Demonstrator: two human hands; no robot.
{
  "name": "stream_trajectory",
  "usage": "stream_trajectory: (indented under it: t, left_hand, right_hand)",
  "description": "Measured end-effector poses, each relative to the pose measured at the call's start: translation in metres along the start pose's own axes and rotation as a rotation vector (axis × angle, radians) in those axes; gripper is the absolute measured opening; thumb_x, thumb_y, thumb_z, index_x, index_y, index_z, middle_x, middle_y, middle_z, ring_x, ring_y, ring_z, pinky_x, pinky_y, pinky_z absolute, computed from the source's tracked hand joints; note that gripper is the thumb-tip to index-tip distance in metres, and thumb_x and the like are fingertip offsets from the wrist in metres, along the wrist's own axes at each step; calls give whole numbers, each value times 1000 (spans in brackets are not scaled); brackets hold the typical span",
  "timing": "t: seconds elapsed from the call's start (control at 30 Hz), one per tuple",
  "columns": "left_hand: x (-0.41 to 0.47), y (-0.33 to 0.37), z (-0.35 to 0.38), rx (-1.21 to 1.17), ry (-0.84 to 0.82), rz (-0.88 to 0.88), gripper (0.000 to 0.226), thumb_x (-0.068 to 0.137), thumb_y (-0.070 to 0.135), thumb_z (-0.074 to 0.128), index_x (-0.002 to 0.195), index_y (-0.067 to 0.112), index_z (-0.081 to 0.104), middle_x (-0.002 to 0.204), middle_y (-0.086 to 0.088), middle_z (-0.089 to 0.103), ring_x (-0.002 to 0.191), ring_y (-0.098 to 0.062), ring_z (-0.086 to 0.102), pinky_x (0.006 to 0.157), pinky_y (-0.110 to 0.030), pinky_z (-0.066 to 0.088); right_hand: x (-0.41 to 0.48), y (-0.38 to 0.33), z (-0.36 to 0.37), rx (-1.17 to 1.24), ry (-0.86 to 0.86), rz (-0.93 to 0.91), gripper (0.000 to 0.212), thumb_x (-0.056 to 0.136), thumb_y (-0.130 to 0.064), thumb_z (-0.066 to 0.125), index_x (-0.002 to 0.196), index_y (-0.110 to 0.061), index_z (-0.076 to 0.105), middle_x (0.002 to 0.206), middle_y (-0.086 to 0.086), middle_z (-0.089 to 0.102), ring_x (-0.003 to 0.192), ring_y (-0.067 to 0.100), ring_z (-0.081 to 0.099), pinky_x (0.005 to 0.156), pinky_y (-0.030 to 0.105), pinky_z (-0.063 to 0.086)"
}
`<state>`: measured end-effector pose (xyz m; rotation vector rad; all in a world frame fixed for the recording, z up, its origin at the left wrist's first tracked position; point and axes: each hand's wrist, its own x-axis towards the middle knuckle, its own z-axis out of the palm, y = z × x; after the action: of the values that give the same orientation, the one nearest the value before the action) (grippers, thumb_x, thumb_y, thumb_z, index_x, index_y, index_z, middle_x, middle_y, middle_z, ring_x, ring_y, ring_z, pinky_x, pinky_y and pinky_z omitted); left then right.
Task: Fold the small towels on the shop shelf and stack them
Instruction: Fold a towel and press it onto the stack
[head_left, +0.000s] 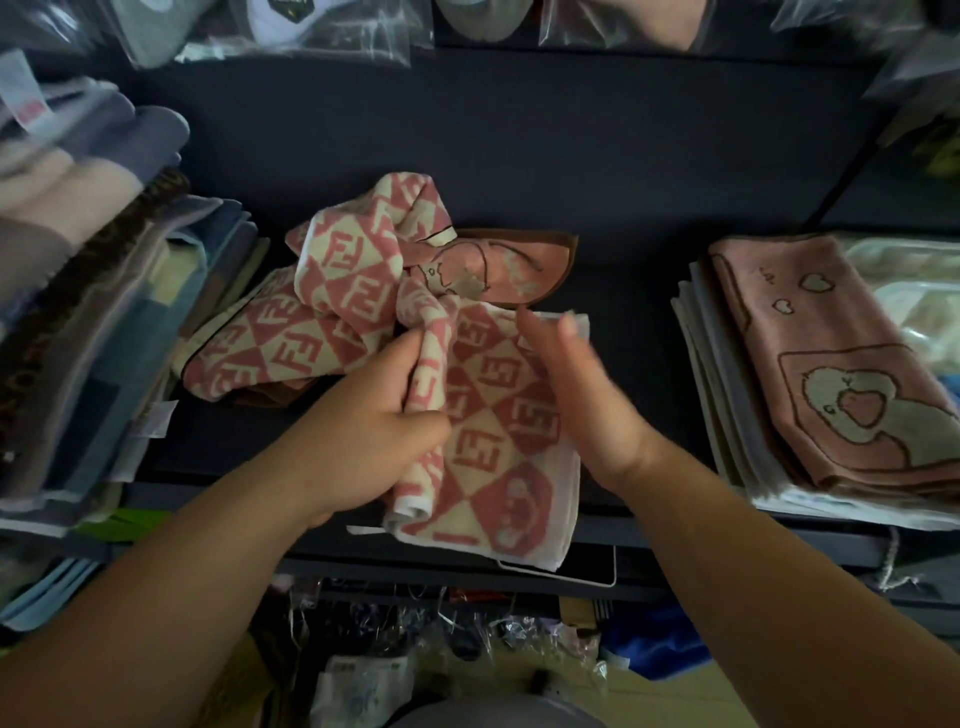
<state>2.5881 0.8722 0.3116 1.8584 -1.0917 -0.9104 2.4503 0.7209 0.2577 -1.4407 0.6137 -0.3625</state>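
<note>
Left grip (384, 415) curled tight round the bunched checked towel (358, 280), which rises up and to the left from the folded checked towel (509, 415) lying flat on the shelf (519, 156); right grip (576, 384), blurred, hovers over that folded towel's right side, fingers straight, holding nothing; the duck-print stack (831, 374) sits well apart to its right

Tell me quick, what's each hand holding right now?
Left hand: fingers curled round a bunched pink-and-cream checked towel.
Right hand: open, fingers straight, holding nothing; blurred.
</note>
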Motion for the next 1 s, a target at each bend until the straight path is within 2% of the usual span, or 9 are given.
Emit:
stream_trajectory:
  t: [0.13,0.27,0.37,0.5,0.63,0.7,0.77,0.87,1.0]
  left_hand:
    - [13,14,25,256,-136,48,90,92,20,59,158,46,3,153,21,36,135,-7,45,109,-34,42]
    - [23,16,62,496,-269,70,92,92,30,54,157,43,-10,161,8,32,136,-19,45,106,-38,45]
    - [27,14,79,541,-289,85,88,95,31,51,159,35,-9,161,9,32,136,-16,45,108,-37,43]
    - [30,16,81,549,-297,100,85,96,36,55,161,31,-1,151,8,44,131,-14,48,108,-34,43]
    - [27,19,75,412,-310,126,64,102,44,48,159,30,21,153,9,45,135,-4,43,98,-8,33]
    - [26,14,71,337,-198,172,52,104,34,48,154,32,36,114,6,68,98,-1,62,71,-3,38]
    - [27,3,65,397,36,291,40,101,30,51,141,28,55,83,8,65,69,-5,59,61,-15,44]
    - [32,-17,61,678,245,447,51,93,47,50,135,19,60,123,2,59,112,-17,55,95,-39,48]
    - [39,-28,67,905,-39,232,94,83,77,18,161,25,9,169,3,2,155,-17,0,124,-51,5]
  right_hand:
    - [-9,-4,-23,425,142,22,87,90,-74,21,146,-13,48,141,5,60,124,12,59,104,29,45]
    - [-13,3,-37,568,199,10,82,94,-72,24,155,-17,33,149,8,52,135,19,52,112,36,38]
    - [-12,6,-36,491,247,20,61,93,-55,49,145,-21,48,130,0,68,123,14,62,111,38,41]
    - [-8,8,-37,304,309,30,70,95,-16,67,154,-28,33,124,1,71,114,15,68,102,38,52]
    - [2,2,-35,13,458,74,64,89,-17,73,146,-26,46,105,-1,75,98,14,72,91,40,59]
    - [7,1,-35,-7,478,87,59,87,-19,75,141,-25,51,105,2,73,95,16,73,86,39,61]
    - [9,1,-38,87,467,102,58,89,-16,71,142,-26,49,108,5,71,94,19,73,81,37,62]
    - [7,2,-43,257,449,77,51,93,-12,64,139,-30,48,110,8,70,92,20,73,75,35,60]
    - [8,5,-44,78,410,28,30,94,-11,62,116,-31,60,104,12,69,92,23,71,80,44,62]
